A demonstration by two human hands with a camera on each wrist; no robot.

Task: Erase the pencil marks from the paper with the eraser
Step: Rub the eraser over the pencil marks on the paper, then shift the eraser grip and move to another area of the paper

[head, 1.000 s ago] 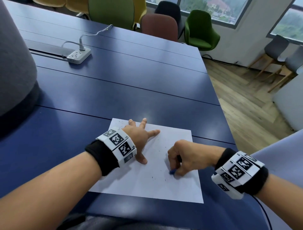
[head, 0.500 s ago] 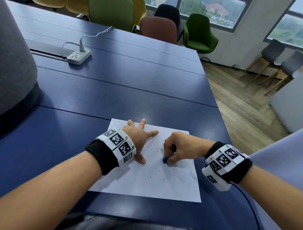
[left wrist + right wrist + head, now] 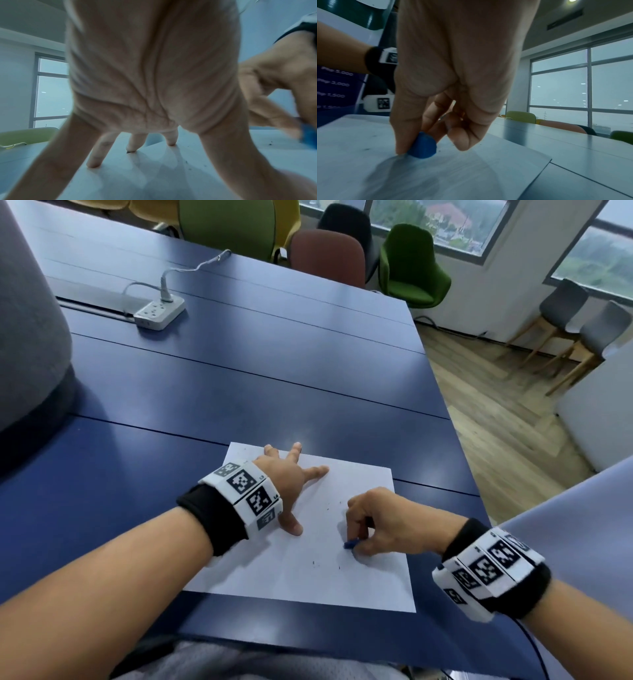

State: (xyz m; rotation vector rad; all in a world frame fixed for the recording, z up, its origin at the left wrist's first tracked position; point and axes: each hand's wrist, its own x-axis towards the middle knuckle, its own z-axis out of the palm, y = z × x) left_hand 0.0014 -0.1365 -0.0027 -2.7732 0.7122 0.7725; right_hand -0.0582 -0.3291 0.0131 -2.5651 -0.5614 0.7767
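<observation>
A power strip (image 3: 159, 313) lies near the table's (image 3: 239, 392) far left edge. The paper (image 3: 301, 580) lies at the near edge. The left hand (image 3: 286, 484) is spread flat, fingers (image 3: 96, 161) straight, pressing the paper's far left corner. Dark crumbs (image 3: 327, 506) dot the middle of the sheet. Toward its right edge, the right hand (image 3: 383, 523) pinches a blue eraser (image 3: 423, 146) between thumb and fingertips, its tip touching the paper.
</observation>
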